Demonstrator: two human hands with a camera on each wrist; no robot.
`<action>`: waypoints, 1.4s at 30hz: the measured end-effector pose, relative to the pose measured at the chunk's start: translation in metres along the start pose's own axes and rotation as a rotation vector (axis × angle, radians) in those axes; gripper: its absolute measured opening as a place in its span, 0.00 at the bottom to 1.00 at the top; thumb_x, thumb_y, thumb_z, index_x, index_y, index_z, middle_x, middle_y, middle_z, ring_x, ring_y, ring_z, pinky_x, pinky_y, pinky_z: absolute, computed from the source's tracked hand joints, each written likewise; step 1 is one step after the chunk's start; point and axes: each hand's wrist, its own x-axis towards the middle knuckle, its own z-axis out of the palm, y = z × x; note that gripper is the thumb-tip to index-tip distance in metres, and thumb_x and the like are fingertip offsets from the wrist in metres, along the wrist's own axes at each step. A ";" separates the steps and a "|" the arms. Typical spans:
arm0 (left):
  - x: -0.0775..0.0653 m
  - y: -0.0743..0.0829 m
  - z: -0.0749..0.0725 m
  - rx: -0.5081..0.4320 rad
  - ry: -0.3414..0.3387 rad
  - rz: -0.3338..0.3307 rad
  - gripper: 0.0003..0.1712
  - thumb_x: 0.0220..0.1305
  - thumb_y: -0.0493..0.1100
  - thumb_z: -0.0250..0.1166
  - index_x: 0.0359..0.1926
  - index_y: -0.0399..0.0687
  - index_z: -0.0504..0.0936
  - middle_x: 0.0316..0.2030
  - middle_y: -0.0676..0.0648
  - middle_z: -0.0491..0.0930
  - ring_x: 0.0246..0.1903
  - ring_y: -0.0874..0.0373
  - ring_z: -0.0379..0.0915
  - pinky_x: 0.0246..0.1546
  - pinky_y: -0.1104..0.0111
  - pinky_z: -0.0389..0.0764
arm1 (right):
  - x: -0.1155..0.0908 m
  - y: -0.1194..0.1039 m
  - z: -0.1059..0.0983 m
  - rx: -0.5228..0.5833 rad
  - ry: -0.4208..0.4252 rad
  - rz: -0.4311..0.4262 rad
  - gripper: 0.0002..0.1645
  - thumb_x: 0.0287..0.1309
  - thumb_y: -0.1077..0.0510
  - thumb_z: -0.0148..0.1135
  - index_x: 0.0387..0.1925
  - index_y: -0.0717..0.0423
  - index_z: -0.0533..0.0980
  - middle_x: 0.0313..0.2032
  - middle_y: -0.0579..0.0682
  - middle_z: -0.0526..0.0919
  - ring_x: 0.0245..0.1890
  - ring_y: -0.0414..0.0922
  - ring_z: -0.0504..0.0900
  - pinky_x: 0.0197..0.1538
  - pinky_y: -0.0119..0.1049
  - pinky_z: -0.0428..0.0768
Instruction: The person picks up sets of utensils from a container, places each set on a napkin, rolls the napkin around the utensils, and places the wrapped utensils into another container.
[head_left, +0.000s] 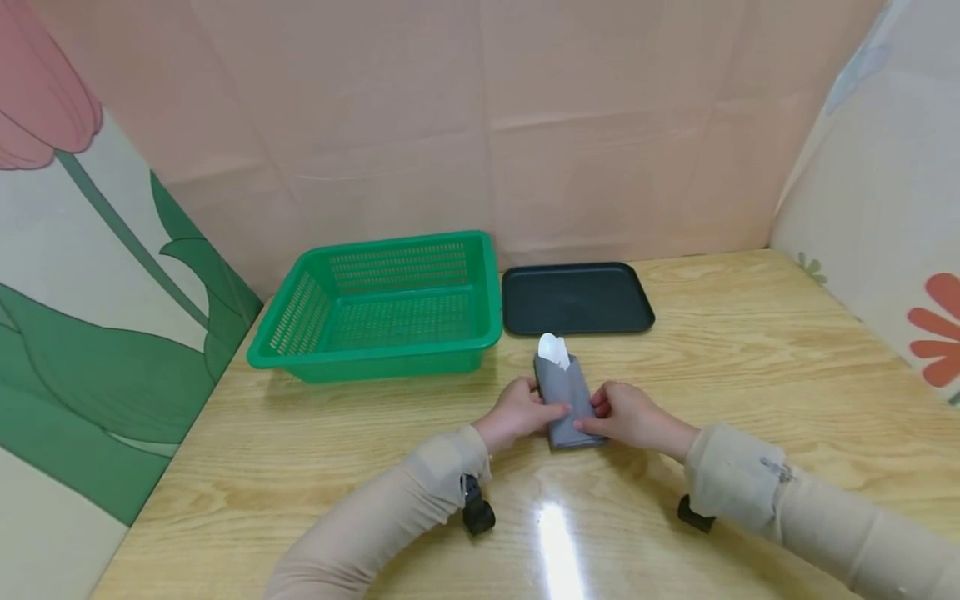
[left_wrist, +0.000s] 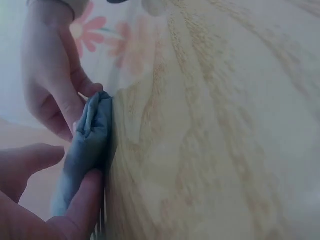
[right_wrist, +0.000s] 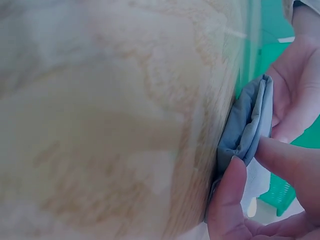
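A grey cloth napkin (head_left: 564,398), folded into a narrow packet, lies on the table between my two hands. From its far end stick out a white spoon (head_left: 548,346) and a second white utensil (head_left: 562,354), its head partly hidden by the cloth. My left hand (head_left: 519,414) holds the packet's left side, thumb across the top. On the other side, my right hand (head_left: 628,417) pinches the right edge near the close end. The right wrist view shows the folded layers of the napkin (right_wrist: 245,122) between that thumb and finger.
A green plastic basket (head_left: 397,362) with slotted walls stands at the back left. Right beside it lies a black rectangular tray (head_left: 577,300), just beyond the utensils. Behind both rises a pinkish cover (head_left: 525,125). The wood-patterned table (head_left: 765,350) reflects light at the front.
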 end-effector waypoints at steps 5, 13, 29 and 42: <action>0.000 -0.001 0.001 0.000 -0.009 -0.006 0.15 0.54 0.37 0.67 0.41 0.31 0.78 0.37 0.40 0.83 0.33 0.60 0.78 0.33 0.71 0.81 | -0.005 -0.010 0.000 0.038 -0.011 0.043 0.28 0.49 0.50 0.69 0.40 0.69 0.71 0.34 0.58 0.79 0.31 0.44 0.75 0.32 0.33 0.76; -0.004 -0.003 0.003 -0.124 -0.035 -0.034 0.21 0.55 0.32 0.61 0.51 0.28 0.72 0.48 0.36 0.77 0.46 0.52 0.76 0.44 0.63 0.81 | -0.009 -0.011 0.006 0.045 0.057 -0.056 0.22 0.49 0.56 0.69 0.37 0.70 0.73 0.32 0.57 0.80 0.32 0.44 0.77 0.35 0.34 0.76; -0.011 0.002 -0.002 -0.221 0.003 0.095 0.28 0.59 0.37 0.62 0.59 0.37 0.66 0.57 0.38 0.73 0.57 0.49 0.71 0.58 0.60 0.72 | -0.022 -0.026 0.006 0.053 0.205 -0.099 0.20 0.52 0.57 0.67 0.42 0.67 0.75 0.35 0.57 0.82 0.33 0.44 0.79 0.32 0.32 0.79; -0.022 0.010 -0.002 -0.170 0.050 0.162 0.28 0.60 0.39 0.63 0.60 0.40 0.66 0.58 0.40 0.73 0.58 0.51 0.70 0.59 0.60 0.72 | -0.027 -0.030 0.005 0.082 0.230 -0.083 0.23 0.54 0.56 0.65 0.49 0.66 0.75 0.41 0.59 0.83 0.38 0.47 0.82 0.40 0.39 0.82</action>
